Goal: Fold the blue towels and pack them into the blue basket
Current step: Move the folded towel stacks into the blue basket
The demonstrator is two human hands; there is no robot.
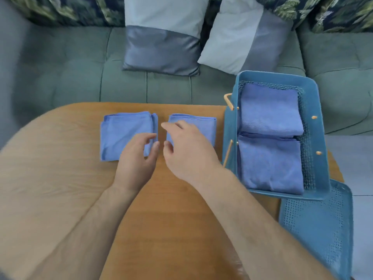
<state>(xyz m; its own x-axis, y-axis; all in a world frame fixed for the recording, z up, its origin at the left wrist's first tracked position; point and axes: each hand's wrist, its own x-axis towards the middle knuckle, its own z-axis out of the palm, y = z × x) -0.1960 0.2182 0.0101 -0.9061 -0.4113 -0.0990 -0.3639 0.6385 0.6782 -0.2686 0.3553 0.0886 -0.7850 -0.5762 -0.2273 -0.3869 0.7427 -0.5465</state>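
a: wooden table (60, 188) up front, green sofa (70, 77) behind it, cushions (161, 49) propped on the seat.
b: two folded blue towels lie side by side on the table: left towel (121, 132), right towel (201, 128), a narrow gap between them.
a: left hand (137, 158) over the left towel's near right corner, fingers loosely curled, gripping nothing.
b: right hand (189, 152) relaxed, spread over the right towel's left part. contact? can't tell.
a: blue basket (319, 138) at the table's right edge, packed towels (268, 110) inside, one behind the other. perforated lid (316, 229) lies flat just nearer.
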